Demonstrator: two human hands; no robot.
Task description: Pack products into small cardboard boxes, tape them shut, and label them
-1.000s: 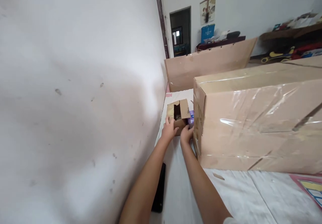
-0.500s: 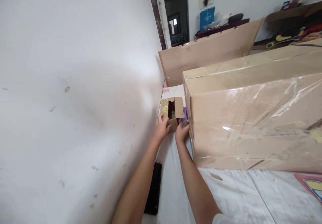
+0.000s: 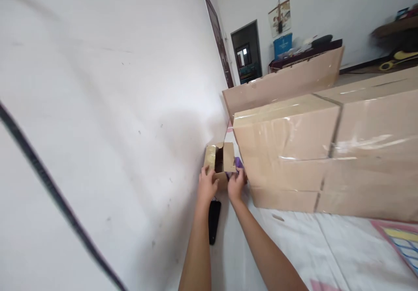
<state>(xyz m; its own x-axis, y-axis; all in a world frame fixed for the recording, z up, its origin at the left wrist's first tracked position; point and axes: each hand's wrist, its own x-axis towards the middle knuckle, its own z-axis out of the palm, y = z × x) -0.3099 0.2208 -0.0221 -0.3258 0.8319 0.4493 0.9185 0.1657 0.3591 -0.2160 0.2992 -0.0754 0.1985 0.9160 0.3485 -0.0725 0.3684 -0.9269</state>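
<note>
White, scuffed wall (image 3: pixel 114 151) is rising left of both hands; white cloth (image 3: pixel 294 238) is lying beneath and nearer than the grip. Left hand (image 3: pixel 207 188): thumb and fingers are clamping the near left corner of a small brown cardboard box (image 3: pixel 229 157). Box is sitting on the cloth just ahead of and between the hands, top flaps parted over a dark opening. Right hand (image 3: pixel 235 187): bent fingers are resting at the box's near right side, just beside a purple, shiny-looking item (image 3: pixel 239 162); cannot tell whether they are gripping either. Black flat oblong object (image 3: pixel 214 222) is lying nearer than the left hand, beside its forearm. Large taped tan carton (image 3: pixel 287 151) is standing just right of the right hand. Beyond the grip, a tan cardboard panel (image 3: pixel 281 83) is leaning upright; farther off, a blue container (image 3: pixel 282 45) is showing.
</note>
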